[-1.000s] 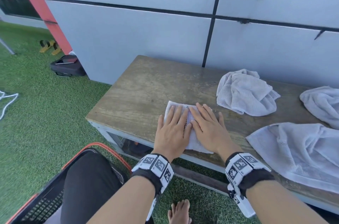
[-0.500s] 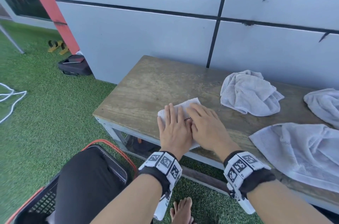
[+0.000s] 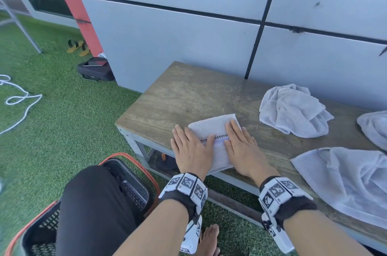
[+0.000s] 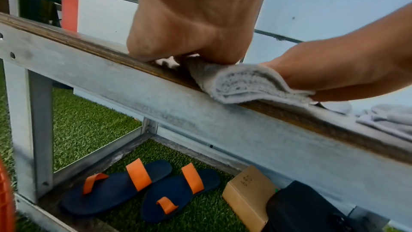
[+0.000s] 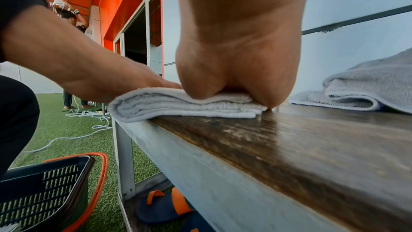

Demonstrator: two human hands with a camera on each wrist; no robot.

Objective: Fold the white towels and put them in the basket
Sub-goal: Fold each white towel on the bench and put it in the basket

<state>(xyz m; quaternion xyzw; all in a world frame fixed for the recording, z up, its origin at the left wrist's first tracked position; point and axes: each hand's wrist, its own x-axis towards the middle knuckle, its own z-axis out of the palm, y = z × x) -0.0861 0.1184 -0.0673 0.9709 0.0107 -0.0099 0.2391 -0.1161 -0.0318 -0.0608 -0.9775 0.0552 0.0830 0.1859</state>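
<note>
The folded towel (image 3: 211, 128) lay at the front edge of the wooden bench (image 3: 188, 96), its near end slightly overhanging. It was pressed flat by the left hand (image 3: 191, 149) and the right hand (image 3: 240, 146), both with fingers straight, set side by side but apart. 3 unfolded towels were seen further right: a crumpled one (image 3: 293, 111), a spread one (image 3: 345, 176), another at the frame edge (image 3: 374, 128). The basket (image 3: 134, 182) stood on the grass beside the knee; its contents were possibly nil, mostly hidden.
</note>
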